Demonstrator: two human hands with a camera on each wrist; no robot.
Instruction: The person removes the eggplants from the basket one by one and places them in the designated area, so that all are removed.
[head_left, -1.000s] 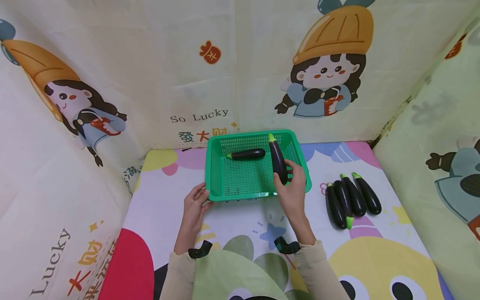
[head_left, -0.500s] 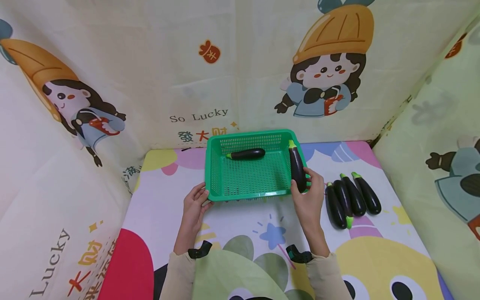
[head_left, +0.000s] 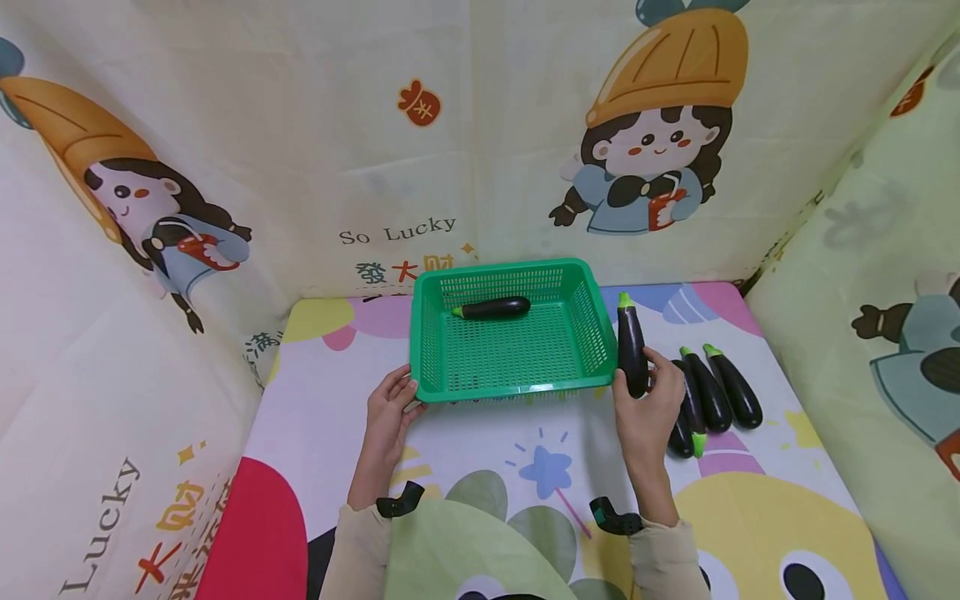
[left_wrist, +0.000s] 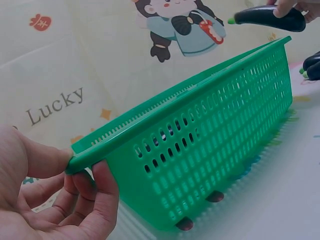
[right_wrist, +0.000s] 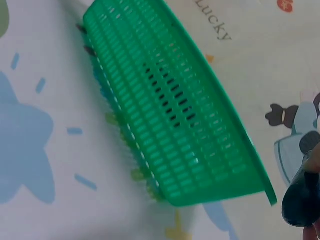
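Observation:
My left hand (head_left: 387,410) pinches the near left corner of a green plastic basket (head_left: 517,392), thumb over the rim and fingers beneath, as the left wrist view shows. My right hand (head_left: 651,412) grips an eggplant (head_left: 630,346) by its thick end, just outside the basket's right side, green stem pointing away. In the left wrist view this eggplant (left_wrist: 270,19) hangs above the rim's height. Another eggplant (head_left: 492,308) lies inside the basket toward the back. Only the thick end of the held eggplant (right_wrist: 300,200) shows at the edge of the right wrist view.
To the right of the basket several eggplants (head_left: 708,392) lie side by side on the patterned tablecloth (head_left: 322,417), partly hidden by my right hand. A printed cloth wall (head_left: 510,167) stands right behind the basket, with more cloth at both sides.
My right hand has carried the eggplant rightward, from over the basket's interior across its right rim to outside it. The left hand and the basket have stayed in place.

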